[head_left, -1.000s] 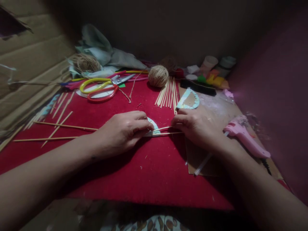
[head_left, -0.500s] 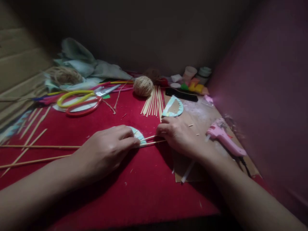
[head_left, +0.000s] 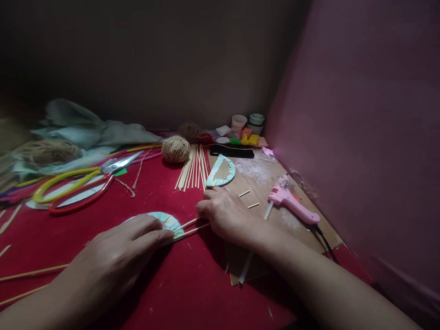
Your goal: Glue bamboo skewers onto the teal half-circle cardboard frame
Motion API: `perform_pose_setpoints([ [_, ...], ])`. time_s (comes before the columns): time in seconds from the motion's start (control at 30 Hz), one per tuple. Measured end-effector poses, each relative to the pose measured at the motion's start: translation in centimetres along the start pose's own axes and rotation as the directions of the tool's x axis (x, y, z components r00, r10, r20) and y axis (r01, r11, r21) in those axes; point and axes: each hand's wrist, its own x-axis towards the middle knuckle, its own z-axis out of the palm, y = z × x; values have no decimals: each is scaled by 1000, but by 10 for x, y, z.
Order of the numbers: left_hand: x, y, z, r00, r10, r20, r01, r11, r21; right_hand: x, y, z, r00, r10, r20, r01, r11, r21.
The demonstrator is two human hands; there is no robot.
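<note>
Two thin bamboo sticks (head_left: 192, 230) lie along the straight edge of a pale blue-green half-round piece (head_left: 164, 220). My left hand (head_left: 125, 243) is closed over them, thumb and fingers pressing the sticks and the piece together on the red cloth; part of the piece is hidden beneath it. At the right ends of the sticks, my right hand (head_left: 223, 213) is closed, fingers curled around them and the tips out of sight. Just beyond it lies a second half-round piece (head_left: 230, 174), an open frame with a pale blue-green wrapping.
A pink glue gun (head_left: 292, 204) rests on a cardboard sheet (head_left: 302, 233) at right, near two short stick bits. Behind are a twine ball (head_left: 176, 149), a fan of bamboo sticks (head_left: 193, 169) and a black phone-like slab (head_left: 232, 151). Large scissors (head_left: 79, 185) and crumpled fabric (head_left: 72, 123) occupy the left.
My view has turned to the right and up, so everything sits further left and lower. Both hands keep their hold on the sticks; slightly more of the half-round piece shows.
</note>
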Motion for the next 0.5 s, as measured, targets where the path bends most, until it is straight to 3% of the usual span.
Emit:
perform_pose_setpoints([
  [0.33,-8,-7,3,1000,-7,14,6,1000,11,4,3,6,998,-45,-35,45,999,-11],
  [0.5,1,0,-1,1000,10,8,-10,1000,12,4,3,8,999,-19,-31,19,1000,14],
])
